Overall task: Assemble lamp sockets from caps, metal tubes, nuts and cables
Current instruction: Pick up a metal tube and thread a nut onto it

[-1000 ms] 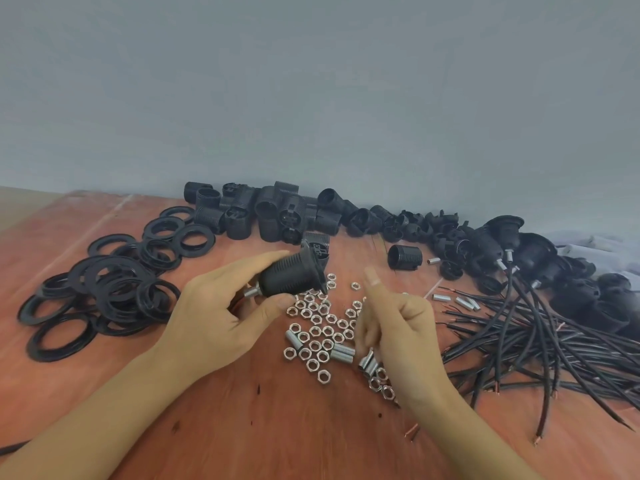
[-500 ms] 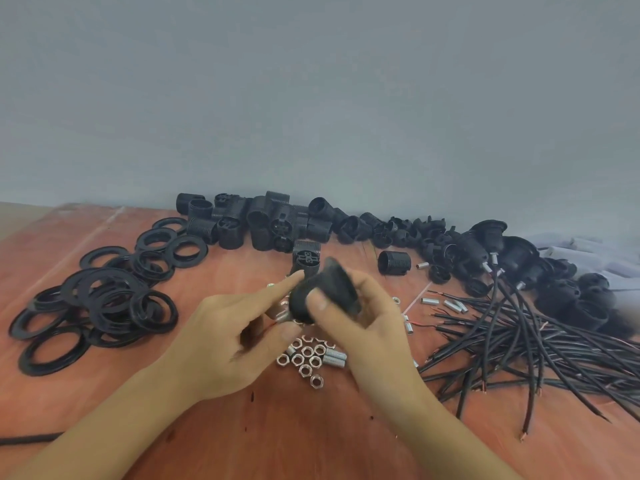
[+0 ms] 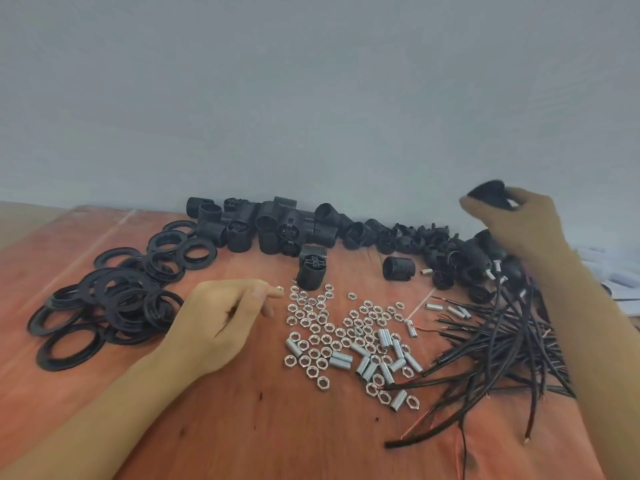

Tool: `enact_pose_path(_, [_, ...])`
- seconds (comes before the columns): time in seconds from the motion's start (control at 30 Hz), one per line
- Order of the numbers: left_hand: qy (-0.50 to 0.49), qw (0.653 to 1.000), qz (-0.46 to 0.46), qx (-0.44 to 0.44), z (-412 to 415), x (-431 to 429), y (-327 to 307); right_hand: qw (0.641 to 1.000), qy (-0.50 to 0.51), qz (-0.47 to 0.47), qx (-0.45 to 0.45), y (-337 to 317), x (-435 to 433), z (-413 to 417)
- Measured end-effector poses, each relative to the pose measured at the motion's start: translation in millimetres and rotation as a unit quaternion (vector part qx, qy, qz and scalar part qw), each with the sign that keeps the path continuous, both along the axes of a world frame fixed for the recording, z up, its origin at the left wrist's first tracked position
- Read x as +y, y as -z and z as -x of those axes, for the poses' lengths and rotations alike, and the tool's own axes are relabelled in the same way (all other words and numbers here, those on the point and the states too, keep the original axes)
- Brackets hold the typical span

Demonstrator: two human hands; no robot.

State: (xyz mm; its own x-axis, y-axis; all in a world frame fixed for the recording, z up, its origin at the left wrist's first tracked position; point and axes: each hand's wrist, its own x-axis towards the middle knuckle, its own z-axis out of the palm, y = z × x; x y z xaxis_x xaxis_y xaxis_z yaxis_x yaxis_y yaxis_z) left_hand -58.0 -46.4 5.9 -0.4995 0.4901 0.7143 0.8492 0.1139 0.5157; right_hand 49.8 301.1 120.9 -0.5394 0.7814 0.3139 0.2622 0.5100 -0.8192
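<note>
Head view: right hand gripped blurred black socket over cables; left hand loosely curled, fingertip beside nuts; bare bench lay frontward.

A reddish-brown wooden table fills the lower half of the view, its grain running lengthwise and flecked with small dark specks. A plain, pale grey-blue wall rises straight from the table's far edge, bare and evenly lit. Beyond the table's far left corner lies a tan surface. Off the table's right edge sit pale, blurred shapes, too indistinct to identify. The light is soft and casts only faint shadows on the table.
</note>
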Motion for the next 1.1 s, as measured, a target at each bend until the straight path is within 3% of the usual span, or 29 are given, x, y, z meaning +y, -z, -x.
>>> enact_pose_path(0.07, [-0.012,1.000,0.001,0.014,4,1,0,0.994,0.038,-0.069,-0.080,24,17,1])
enact_pose_path(0.23, [-0.067,0.991,0.037,0.106,24,20,-14,0.973,0.084,-0.147,-0.158,73,27,-5])
enact_pose_path(0.4, [-0.097,0.988,0.082,0.083,40,44,-14,0.951,0.116,-0.210,-0.194,81,11,-8])
enact_pose_path(0.53, [-0.132,0.974,0.129,0.132,34,51,-2,0.962,0.050,-0.230,-0.136,74,-24,-5])
enact_pose_path(0.73, [-0.142,0.966,0.177,0.124,32,52,-2,0.962,-0.162,-0.206,-0.080,74,-107,9])
enact_pose_path(0.83, [-0.150,0.960,0.204,0.115,26,47,3,0.940,-0.235,-0.214,-0.122,84,-137,13])
enact_pose_path(0.97, [-0.171,0.950,0.239,0.105,22,37,10,0.896,-0.215,-0.300,-0.248,96,-147,12])
enact_pose_path(1.1, [-0.170,0.945,0.259,0.109,21,31,10,0.887,-0.249,-0.303,-0.243,107,-149,-4])
